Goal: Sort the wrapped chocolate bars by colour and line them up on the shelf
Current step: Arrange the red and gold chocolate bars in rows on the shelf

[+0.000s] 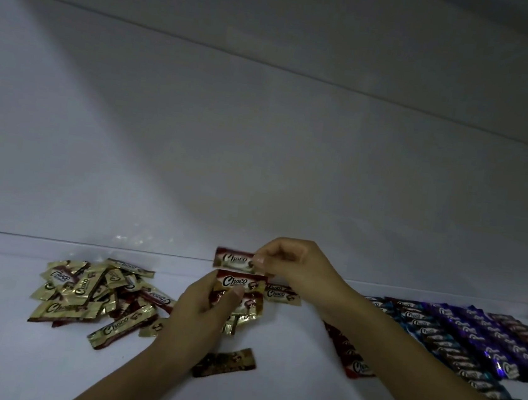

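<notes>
Grip of right hand (294,266) pinches one red bar (233,258) (white "Choco" lettering); left hand (200,314) clutches a red-gold bundle (240,283).

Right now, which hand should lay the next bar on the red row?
Likely the right hand: it pinches a single red bar, and the red row lies beside its forearm. Left hand grips a bundle.

White shelf (8,351): gold bar pile (87,291) L, blue/purple rows (470,341) R.
</notes>
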